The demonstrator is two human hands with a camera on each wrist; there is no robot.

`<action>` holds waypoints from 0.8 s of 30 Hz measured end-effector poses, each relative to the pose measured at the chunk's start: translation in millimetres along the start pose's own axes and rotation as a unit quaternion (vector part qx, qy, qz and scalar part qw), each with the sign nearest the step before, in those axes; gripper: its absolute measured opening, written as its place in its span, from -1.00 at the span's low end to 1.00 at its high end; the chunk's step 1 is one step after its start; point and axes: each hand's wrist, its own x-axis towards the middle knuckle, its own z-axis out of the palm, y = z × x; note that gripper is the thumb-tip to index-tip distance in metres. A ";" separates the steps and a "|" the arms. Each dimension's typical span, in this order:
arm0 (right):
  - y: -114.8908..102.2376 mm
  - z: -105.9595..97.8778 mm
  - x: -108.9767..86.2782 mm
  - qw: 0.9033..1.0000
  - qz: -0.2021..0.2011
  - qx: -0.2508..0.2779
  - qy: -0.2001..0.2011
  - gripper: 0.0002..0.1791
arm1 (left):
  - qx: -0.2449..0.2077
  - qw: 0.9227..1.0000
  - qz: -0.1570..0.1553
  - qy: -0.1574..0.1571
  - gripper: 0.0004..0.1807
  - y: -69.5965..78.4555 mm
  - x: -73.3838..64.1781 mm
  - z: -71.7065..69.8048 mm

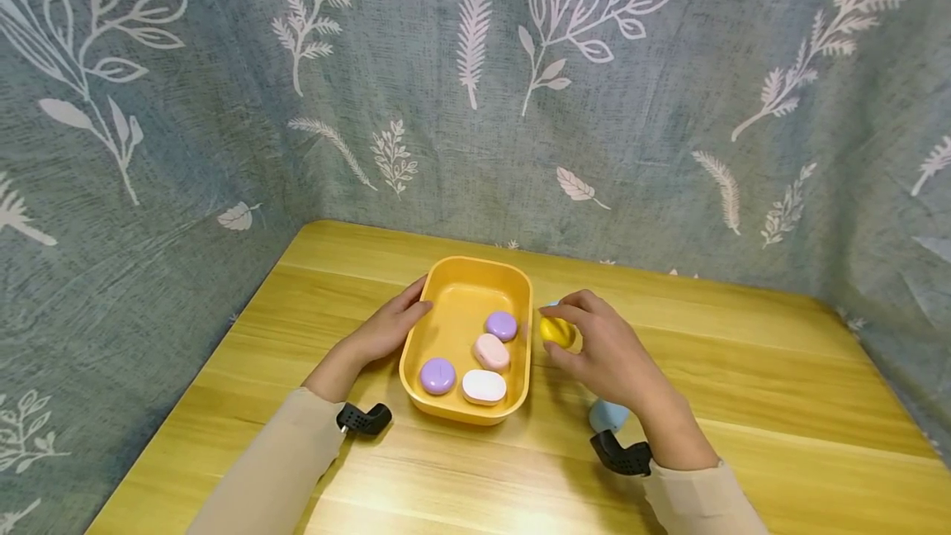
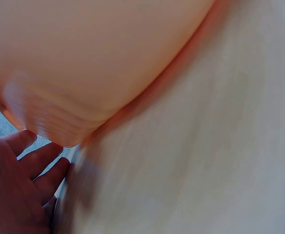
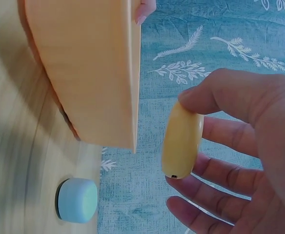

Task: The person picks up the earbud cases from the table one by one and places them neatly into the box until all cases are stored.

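Observation:
A yellow-orange bin (image 1: 464, 418) stands on the table, holding two purple rounded pieces (image 1: 437, 376), a pink one (image 1: 491, 352) and a white oval one (image 1: 484, 387). My left hand (image 1: 386, 329) holds the bin's left wall, thumb over the rim and fingers along the outside. Just beyond the right wall, my right hand (image 1: 605, 345) pinches a smooth yellow pebble-shaped piece (image 3: 182, 144) between thumb and fingers. A small dark slot shows at its lower end in the right wrist view. This yellow piece is held above the table, beside the rim.
On the wooden table (image 1: 780, 403), a light blue rounded piece (image 1: 607, 415) sits near my right wrist, partly covered by the wrist camera. Another blue piece (image 1: 553, 304) peeks out behind my right hand. A patterned blue-grey curtain (image 1: 446, 172) hangs behind the table.

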 end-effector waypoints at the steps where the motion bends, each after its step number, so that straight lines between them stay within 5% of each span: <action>1: -0.5 0.1 0.4 1.000 -0.001 0.001 0.000 -0.53 | 0.002 1.000 0.000 0.001 -0.33 -0.3 0.2 0.1; 24: -23.5 13.4 22.2 0.999 -0.035 0.020 -0.002 -0.55 | 0.009 1.000 -0.004 0.006 -0.33 -3.5 1.9 0.1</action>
